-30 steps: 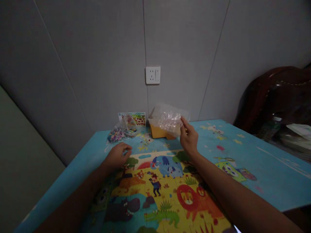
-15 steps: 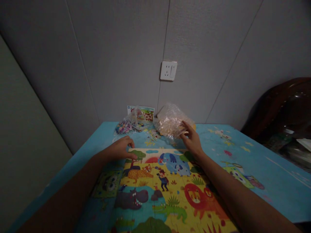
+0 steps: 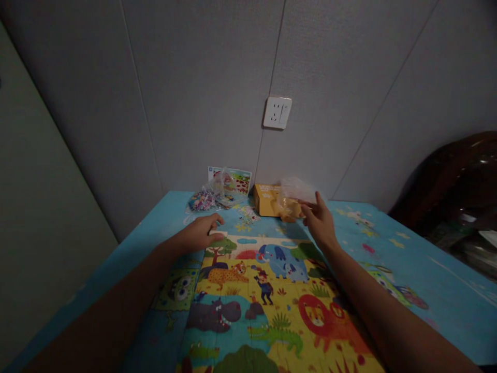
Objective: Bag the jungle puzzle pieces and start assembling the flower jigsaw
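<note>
An animal jigsaw puzzle (image 3: pixel 248 305), its pieces joined, lies flat in front of me. My left hand (image 3: pixel 202 233) rests at the puzzle's far left corner, thumb and fingers apart, with nothing gripped. Beyond the far right corner, my right hand (image 3: pixel 320 223) pinches a crumpled clear plastic bag (image 3: pixel 297 191) and holds it up. The bag hangs partly in front of a yellow box (image 3: pixel 267 200) by the wall.
A clear bag of small colourful pieces (image 3: pixel 205 199) and a picture card (image 3: pixel 240 180) stand against the wall at back left. A blue cartoon tablecloth (image 3: pixel 388 248) covers the table. A wall socket (image 3: pixel 277 112) is above, and a dark wooden chair back (image 3: pixel 438 176) stands at right.
My right hand has taken the plastic bag to the right and bunched it, uncovering more of the yellow box. My left hand stays at the puzzle corner. The view has shifted slightly.
</note>
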Action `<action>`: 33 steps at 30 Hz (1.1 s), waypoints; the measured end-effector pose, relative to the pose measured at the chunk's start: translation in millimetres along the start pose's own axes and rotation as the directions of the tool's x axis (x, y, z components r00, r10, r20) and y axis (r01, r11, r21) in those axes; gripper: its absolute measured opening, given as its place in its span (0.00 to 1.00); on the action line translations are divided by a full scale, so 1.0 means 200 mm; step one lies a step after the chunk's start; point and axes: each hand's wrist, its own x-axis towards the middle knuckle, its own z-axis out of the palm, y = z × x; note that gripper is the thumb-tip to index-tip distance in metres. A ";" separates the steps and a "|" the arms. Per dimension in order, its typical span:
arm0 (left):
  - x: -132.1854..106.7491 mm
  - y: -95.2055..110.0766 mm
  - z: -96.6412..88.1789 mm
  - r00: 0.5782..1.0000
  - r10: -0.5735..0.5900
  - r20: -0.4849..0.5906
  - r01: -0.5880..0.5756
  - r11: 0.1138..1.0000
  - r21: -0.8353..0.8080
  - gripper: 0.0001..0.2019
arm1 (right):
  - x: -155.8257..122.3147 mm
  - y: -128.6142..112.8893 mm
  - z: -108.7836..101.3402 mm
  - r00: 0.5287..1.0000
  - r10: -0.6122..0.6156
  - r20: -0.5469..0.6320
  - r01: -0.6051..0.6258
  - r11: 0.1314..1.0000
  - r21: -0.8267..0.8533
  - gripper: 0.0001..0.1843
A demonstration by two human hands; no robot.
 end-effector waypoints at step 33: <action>0.05 0.07 0.11 0.897 0.034 -0.441 -0.122 0.978 -0.172 0.08 | -0.38 -0.32 0.50 0.703 -0.180 0.688 0.422 0.884 -0.200 0.14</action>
